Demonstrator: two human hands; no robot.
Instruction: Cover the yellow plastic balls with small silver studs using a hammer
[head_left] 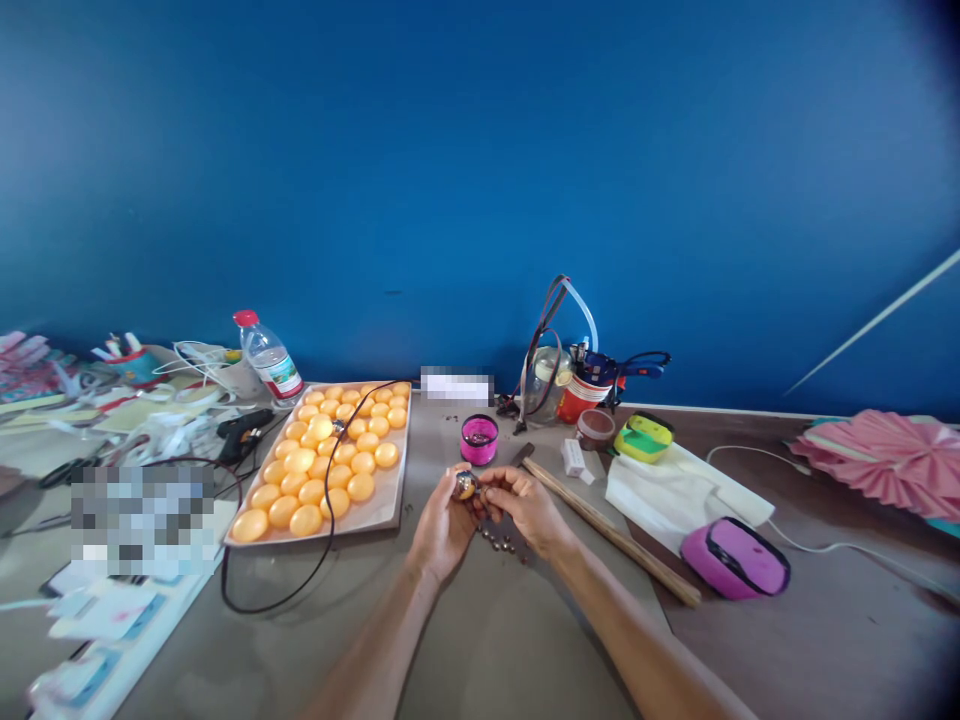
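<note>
My left hand (441,528) is closed around a small round ball-like piece (465,486), held above the grey table (487,640). My right hand (525,505) pinches at the same piece from the right, fingers curled. Several small dark beads (499,543) lie on the table just under both hands. A pink cup (479,440) stands right behind the hands. To the left sits a tray (390,512) filled with several orange balls (330,470).
A black cable (319,560) loops across the tray and table. A long wooden stick (615,535) lies right of my hands, beside white paper (675,490) and a pink case (735,557). A water bottle (270,360), jars and clutter line the blue wall.
</note>
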